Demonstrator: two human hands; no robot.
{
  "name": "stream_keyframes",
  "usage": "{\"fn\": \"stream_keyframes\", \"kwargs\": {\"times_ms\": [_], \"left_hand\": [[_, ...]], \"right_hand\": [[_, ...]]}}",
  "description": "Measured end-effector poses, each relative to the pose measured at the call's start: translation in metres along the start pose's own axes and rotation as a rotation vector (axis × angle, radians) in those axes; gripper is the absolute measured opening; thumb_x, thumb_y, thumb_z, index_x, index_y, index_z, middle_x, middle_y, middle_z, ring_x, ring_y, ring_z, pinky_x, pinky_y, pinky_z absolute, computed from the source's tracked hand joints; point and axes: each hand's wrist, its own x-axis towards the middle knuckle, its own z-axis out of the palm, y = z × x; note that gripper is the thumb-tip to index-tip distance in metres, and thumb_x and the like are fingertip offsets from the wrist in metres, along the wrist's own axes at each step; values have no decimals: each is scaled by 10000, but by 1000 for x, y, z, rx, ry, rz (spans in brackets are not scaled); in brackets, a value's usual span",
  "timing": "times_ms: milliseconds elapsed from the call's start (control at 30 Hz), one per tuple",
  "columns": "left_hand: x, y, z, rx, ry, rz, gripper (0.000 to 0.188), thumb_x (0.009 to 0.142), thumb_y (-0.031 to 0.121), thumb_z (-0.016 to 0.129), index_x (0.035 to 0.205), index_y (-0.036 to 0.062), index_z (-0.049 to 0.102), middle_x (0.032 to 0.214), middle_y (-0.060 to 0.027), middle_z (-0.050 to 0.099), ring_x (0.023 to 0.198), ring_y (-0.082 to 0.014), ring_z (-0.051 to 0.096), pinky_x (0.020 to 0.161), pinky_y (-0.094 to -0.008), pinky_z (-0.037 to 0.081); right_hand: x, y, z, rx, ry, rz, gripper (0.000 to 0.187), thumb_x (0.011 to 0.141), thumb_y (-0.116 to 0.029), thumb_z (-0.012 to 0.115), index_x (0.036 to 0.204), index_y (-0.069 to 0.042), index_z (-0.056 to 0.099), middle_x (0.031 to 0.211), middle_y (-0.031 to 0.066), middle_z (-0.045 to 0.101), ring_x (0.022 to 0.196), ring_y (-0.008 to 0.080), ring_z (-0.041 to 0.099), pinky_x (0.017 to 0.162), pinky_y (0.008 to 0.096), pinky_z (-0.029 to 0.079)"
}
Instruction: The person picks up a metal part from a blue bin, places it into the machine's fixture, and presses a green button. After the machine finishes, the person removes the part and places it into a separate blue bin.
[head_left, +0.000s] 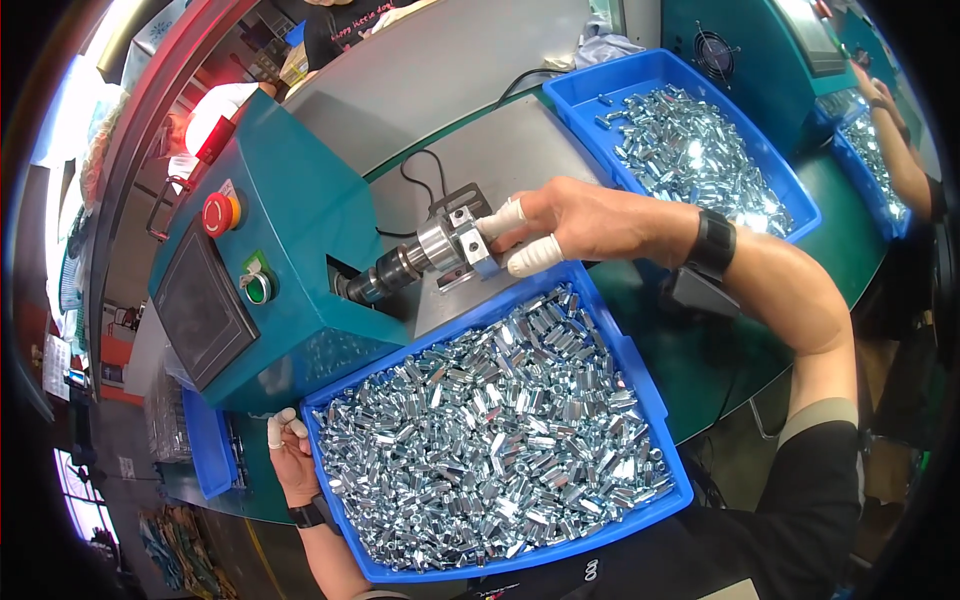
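My right hand (590, 222) reaches in from the right, with white finger cots on thumb and forefinger. Its fingertips close in at the end of a metal clamp block (474, 244); whatever lies between them is hidden. The block sits in line with a steel spindle (400, 268) that comes out of a teal machine (300, 200). At the left side of a blue tray (655, 400) is my left hand (292, 462), its capped fingers bent together. I cannot make out what they hold. Shiny hexagonal metal sleeves (490, 430) fill that tray.
A second blue tray (790, 205) of metal pieces stands at the far right, beside another teal machine (700, 25). The near machine carries a red emergency button (220, 214), a green knob (258, 288) and a dark screen (205, 300). Other people work behind and at the right.
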Motion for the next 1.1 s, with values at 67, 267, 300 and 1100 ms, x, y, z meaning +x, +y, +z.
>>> {"fn": "stream_keyframes", "kwargs": {"times_ms": [67,267,300,1100], "left_hand": [[-2,13,2,214,-1,23,350,1035,374,541,1037,47,665,718,-16,581,545,-80,451,546,-220,409],[-37,86,46,584,-97,350,294,1017,266,562,1112,9,667,890,-85,679,638,-95,553,559,-223,424],[-40,95,59,706,-148,439,263,1006,206,565,1135,3,670,979,-106,704,684,-104,590,559,-222,421],[-14,111,193,1284,-297,976,423,791,55,768,1202,19,675,1433,-130,576,539,-82,542,545,-222,483]], "right_hand": [[0,0,0,21,8,21,611,889,-227,751,1424,-22,537,1332,171,631,1204,253,615,1050,373,451],[2,5,4,15,39,-8,570,895,-183,738,1409,-21,553,1308,164,649,1161,244,635,1031,371,464],[1,3,5,12,29,-17,570,895,-183,738,1409,-21,553,1308,164,649,1161,244,635,1031,371,464],[-14,-7,4,131,62,47,666,906,-175,705,1465,61,429,1324,229,624,1228,262,598,1066,369,443]]}}
